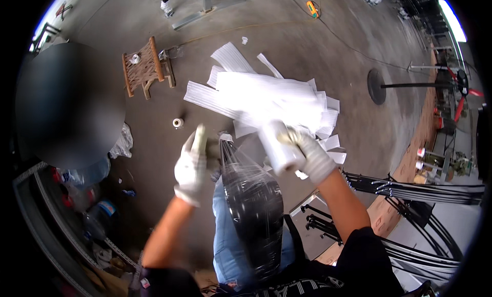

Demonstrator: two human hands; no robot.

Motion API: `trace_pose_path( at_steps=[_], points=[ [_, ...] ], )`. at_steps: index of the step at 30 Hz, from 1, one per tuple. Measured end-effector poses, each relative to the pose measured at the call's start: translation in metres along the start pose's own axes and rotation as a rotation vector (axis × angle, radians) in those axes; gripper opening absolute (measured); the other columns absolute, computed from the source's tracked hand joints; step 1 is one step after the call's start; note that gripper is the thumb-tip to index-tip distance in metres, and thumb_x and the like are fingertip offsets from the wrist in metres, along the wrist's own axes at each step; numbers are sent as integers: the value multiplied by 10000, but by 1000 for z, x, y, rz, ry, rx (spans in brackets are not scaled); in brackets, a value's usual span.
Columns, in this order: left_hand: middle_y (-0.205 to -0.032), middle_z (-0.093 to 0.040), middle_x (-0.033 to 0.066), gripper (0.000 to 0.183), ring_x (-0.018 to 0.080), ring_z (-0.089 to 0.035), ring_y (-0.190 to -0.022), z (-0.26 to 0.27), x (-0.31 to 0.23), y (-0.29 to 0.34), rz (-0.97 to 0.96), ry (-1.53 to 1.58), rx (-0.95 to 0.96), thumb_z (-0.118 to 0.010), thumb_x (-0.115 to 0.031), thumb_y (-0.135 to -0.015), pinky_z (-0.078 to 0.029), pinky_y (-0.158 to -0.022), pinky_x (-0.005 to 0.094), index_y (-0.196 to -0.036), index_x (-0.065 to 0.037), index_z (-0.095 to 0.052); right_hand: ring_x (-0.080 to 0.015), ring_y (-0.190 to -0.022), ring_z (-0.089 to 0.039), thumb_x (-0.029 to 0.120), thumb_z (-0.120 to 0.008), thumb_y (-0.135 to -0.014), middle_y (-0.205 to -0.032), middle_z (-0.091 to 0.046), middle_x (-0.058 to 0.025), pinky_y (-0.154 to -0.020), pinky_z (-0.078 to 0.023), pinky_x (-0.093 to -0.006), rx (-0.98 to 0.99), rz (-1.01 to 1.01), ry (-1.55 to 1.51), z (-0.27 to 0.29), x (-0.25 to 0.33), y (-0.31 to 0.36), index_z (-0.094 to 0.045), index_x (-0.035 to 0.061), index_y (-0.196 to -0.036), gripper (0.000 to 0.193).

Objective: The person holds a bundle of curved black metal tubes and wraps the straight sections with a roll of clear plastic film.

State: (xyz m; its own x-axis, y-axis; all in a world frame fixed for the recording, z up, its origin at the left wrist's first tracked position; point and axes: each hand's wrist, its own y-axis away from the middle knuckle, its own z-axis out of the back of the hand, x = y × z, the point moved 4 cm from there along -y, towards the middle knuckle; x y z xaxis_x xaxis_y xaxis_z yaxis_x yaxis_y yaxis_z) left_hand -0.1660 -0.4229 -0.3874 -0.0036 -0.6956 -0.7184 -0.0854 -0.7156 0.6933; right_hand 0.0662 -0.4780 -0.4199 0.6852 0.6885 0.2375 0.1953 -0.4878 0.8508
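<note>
The wrapping is partway done: the right hand [312, 156] has its grip closed around a roll of clear wrap [279, 145], the left hand [192, 166] pinches the top of the black bundle [253, 204] in the lap, so next the roll must circle it.

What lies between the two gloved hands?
In the head view, the top of the black film-wrapped bundle rises between the left hand and the right hand, which grips a stretch-film roll.

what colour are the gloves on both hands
White, on the left hand and the right hand; clearest in the head view.
</note>
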Motion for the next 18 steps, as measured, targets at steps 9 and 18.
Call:
trace_pose_path(
  at_steps=[9, 18],
  points=[
    [-1272, -435, 139, 542, 253, -428, -1179, -8, 46, 78, -573, -1155, 350, -588, -116, -795, -370, -989, 370, -1293, -35, -388, -84, -831, -586, 161, -523, -877, -942, -625, -16, -735, -493, -209, 387, -62, -440, -15, -154, 19, -583, 59, -1053, 212],
    [-1195, -520, 111, 371, 217, -494, -1102, 60, 94, 103, 212, -140, 438, -460, -203, -911, -386, -959, 335, -1233, -20, -437, -214, -1001, -565, 202, -652, -776, -1077, -598, -104, -898, -439, -332, 300, -163, -692, -55, -196, -2, -533, 24, -1109, 396]
  ],
)
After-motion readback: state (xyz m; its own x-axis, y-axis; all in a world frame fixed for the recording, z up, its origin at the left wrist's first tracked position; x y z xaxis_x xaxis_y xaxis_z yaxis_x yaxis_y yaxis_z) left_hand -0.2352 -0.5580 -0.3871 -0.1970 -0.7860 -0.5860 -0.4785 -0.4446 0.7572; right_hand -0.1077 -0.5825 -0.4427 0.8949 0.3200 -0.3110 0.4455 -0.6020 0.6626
